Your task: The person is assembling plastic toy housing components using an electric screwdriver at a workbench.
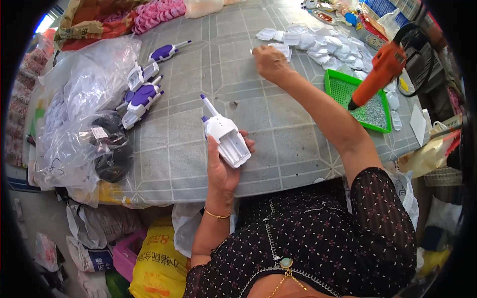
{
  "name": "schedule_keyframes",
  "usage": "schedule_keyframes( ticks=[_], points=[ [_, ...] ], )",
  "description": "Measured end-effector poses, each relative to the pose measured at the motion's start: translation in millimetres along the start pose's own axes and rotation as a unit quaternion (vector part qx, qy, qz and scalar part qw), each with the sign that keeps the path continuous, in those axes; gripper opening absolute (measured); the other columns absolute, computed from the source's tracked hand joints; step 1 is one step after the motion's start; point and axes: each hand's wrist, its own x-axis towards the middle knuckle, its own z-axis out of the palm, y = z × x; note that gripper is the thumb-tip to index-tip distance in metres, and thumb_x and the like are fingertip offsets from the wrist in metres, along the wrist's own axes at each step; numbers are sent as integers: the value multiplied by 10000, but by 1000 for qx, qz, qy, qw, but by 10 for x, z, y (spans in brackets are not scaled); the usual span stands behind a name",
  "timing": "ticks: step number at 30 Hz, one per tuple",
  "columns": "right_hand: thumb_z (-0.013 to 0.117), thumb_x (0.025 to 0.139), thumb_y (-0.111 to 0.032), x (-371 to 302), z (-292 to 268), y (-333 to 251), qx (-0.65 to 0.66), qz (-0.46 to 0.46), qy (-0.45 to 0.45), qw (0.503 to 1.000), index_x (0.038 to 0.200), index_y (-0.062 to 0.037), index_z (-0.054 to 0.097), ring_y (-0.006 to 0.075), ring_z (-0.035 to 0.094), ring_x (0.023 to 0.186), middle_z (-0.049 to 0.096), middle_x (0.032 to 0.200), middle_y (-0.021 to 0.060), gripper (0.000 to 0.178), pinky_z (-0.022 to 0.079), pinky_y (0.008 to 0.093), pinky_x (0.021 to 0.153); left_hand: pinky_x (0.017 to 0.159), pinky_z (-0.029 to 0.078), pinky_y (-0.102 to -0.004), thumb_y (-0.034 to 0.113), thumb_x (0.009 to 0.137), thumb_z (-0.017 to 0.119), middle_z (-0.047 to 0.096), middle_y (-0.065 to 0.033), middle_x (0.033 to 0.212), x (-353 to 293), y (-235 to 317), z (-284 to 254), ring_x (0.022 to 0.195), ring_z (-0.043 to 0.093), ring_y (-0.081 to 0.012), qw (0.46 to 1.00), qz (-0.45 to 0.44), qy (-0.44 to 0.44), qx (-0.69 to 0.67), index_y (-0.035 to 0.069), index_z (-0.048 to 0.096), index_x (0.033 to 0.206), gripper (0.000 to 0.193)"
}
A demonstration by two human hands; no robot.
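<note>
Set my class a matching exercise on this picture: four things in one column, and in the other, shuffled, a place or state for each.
1. White plastic handset with purple-tipped antenna
2. Shallow, rectangular green plastic tray
3. Orange power screwdriver
4. Thin white plastic pieces

A. Containing many small silvery pieces
B. Held in the left hand
C. Spread in a pile near the right hand
D. Slanted, dark tip lowest

Pairs: 1-B, 2-A, 3-D, 4-C
</note>
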Motion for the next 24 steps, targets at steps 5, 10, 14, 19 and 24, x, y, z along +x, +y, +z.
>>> schedule_keyframes(
  ticks=[5,10,14,19,24],
  points=[
    [640,992,-167,-597,-714,-569,447,168,39,878,1189,-25,661,197,687,932,698,1078,91,244,564,348,809,1038,536,-501,521,1056,519,608,-172,1359,-41,-7,-17,1250,615,-350,998,62,19,5,72,465,1466,610],
    [686,986,-147,-1418,-1052,-1015,734,249,-26,631,1256,21,580,134,659,887,676,1066,89,335,558,291,764,1111,479,-491,485,1056,544,560,-85,1434,-61,-144,220,1338,548,-254,996,85,19,-8,100,413,1509,609],
    [706,967,-87,-1865,-1070,-1016,651,208,-70,727,1216,5,581,133,660,892,682,1030,90,294,549,268,751,1115,458,-440,517,1063,511,564,-69,1431,-113,-266,382,1325,555,-243,996,83,8,-7,112,417,1509,610],
    [767,918,-102,-2165,-1245,-931,408,52,-17,911,1165,-53,624,218,677,974,674,1099,138,290,552,321,820,1100,473,-438,580,1058,464,605,-75,1384,-85,-429,391,1276,595,-242,998,25,-18,-63,117,437,1500,641],
    [826,808,-137,-2157,-1333,-649,339,-219,7,915,1170,-80,629,359,574,1241,511,1491,189,416,517,425,988,1066,505,-432,602,1060,433,635,-75,1342,-95,-494,380,1236,623,-235,990,-52,-34,-123,123,463,1486,642]
  ],
)
